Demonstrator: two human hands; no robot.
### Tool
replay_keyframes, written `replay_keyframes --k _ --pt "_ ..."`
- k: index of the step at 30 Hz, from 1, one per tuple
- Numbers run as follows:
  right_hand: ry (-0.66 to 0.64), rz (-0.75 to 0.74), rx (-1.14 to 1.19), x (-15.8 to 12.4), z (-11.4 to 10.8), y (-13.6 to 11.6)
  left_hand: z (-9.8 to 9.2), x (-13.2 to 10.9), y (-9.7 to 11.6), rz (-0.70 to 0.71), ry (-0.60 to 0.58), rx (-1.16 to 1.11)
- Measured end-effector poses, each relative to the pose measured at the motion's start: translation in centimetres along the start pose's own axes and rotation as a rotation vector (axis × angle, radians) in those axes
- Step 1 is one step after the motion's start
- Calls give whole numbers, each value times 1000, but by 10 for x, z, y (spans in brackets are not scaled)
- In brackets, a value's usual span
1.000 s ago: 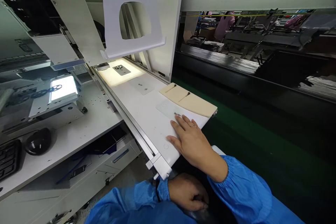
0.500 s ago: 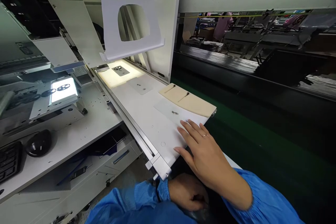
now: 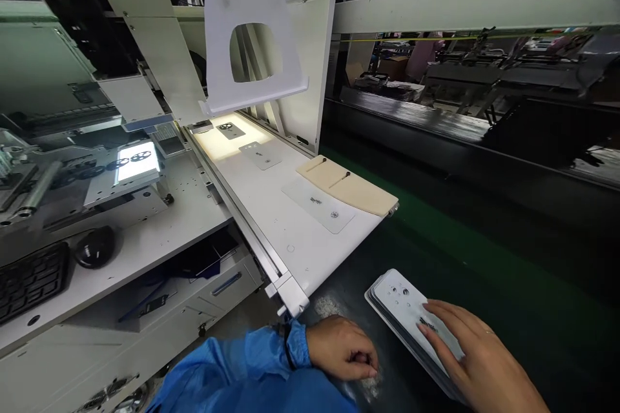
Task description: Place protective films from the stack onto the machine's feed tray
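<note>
My right hand [image 3: 477, 352] is over a stack of thin, rounded rectangular panels [image 3: 404, 310] at the lower right. Its fingers and thumb are apart, the tips at the top panel, which has small round holes and a dark printed mark. My left hand [image 3: 341, 350] rests in a loose fist on the dark surface left of the stack, with nothing visible in it. On the white conveyor belt [image 3: 261, 206] lies a translucent panel [image 3: 322, 210] with dark markings. Farther up are another pale panel [image 3: 261, 156] and a grey one [image 3: 231, 131] under bright light.
A cream guide plate [image 3: 349, 184] with two slots and dark screws borders the belt's right side. A white machine hood [image 3: 256, 45] overhangs the far end. On the left bench sit a black mouse [image 3: 95, 247], a keyboard [image 3: 33, 281] and a lit plate [image 3: 138, 162].
My right hand has moved off the belt's near end, down and right to the panel stack, leaving the translucent panel uncovered on the belt. My left hand remains in a loose fist. The camera view shifts slightly.
</note>
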State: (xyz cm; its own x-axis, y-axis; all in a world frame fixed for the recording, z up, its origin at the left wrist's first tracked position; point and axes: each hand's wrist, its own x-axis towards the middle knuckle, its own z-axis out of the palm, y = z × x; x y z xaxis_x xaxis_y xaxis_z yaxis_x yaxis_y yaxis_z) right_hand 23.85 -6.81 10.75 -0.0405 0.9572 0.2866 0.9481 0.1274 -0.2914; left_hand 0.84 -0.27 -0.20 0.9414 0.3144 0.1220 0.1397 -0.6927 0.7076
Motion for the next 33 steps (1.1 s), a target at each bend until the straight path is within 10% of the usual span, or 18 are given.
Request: replay_keyframes --k 9,33 --pt "-213 99 -50 -3 30 13 -1 1 1 -30 23 13" --pt "-241 102 -164 -7 41 19 0 1 1 9 44 14"
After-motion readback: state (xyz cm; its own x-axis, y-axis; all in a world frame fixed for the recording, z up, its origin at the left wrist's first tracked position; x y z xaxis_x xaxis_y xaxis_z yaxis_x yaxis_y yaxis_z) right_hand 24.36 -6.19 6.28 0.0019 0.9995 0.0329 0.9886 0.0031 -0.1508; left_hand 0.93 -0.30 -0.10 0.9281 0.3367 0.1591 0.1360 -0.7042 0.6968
